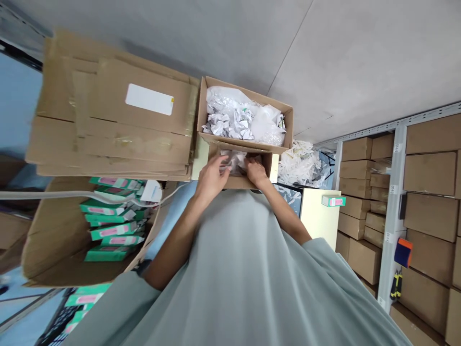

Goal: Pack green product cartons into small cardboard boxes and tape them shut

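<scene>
While the small carton [236, 181] sits close to the body, just under the bigger box of crumpled paper [234, 120], both hands are seen inside it. The left hand [212, 175] is half curled over the clear plastic wrapping [236, 161], and the right hand [256, 172] is laid on it. Neither grip can be told as closed. Gathering the wrapping is judged the step in hand; a firm two-sided pinch is called for next.

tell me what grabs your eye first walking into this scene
At centre, the left hand and right hand dip into a small open brown cardboard box of crumpled white wrapping. Just beyond it sits a larger open brown carton holding crumpled white paper and plastic; at left, flat green-and-pink packets lie in a big brown carton.
</scene>
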`<action>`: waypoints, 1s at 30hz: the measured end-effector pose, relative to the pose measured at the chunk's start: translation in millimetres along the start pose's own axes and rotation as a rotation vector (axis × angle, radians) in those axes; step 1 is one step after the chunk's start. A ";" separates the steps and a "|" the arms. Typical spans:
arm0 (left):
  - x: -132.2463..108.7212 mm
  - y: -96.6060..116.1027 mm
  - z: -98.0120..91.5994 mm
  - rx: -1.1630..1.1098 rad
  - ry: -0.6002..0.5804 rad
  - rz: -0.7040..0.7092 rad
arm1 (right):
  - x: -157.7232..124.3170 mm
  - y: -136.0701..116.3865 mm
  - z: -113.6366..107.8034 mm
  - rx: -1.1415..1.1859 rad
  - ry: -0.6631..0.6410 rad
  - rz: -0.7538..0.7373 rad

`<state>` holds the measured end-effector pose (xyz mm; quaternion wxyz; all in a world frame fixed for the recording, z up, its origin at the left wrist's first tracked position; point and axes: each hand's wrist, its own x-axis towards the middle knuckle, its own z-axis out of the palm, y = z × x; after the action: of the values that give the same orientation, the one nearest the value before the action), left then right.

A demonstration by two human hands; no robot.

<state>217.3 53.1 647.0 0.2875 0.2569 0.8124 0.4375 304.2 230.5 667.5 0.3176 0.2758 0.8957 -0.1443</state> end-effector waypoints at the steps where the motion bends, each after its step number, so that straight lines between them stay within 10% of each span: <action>1: -2.0 -0.4 -7.8 0.025 0.056 0.004 | -1.5 -0.1 1.0 0.001 0.014 -0.001; 10: -10.4 -24.5 -14.9 0.170 0.199 -0.173 | -83.8 48.3 20.0 0.211 0.593 0.304; 21: 0.2 -20.7 -7.8 0.326 0.053 -0.088 | -112.0 79.2 45.2 0.367 0.486 0.500; 25: -10.4 15.5 24.7 0.367 -0.042 0.026 | -165.0 118.6 73.5 0.456 0.584 0.567; 30: -36.9 75.5 120.1 0.381 -0.194 0.211 | -258.8 182.7 146.1 0.656 0.708 0.765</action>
<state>338.9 132.7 666.4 0.2633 0.4309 0.8174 0.2773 649.9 210.3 709.6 -0.0710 0.6922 0.6932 -0.1877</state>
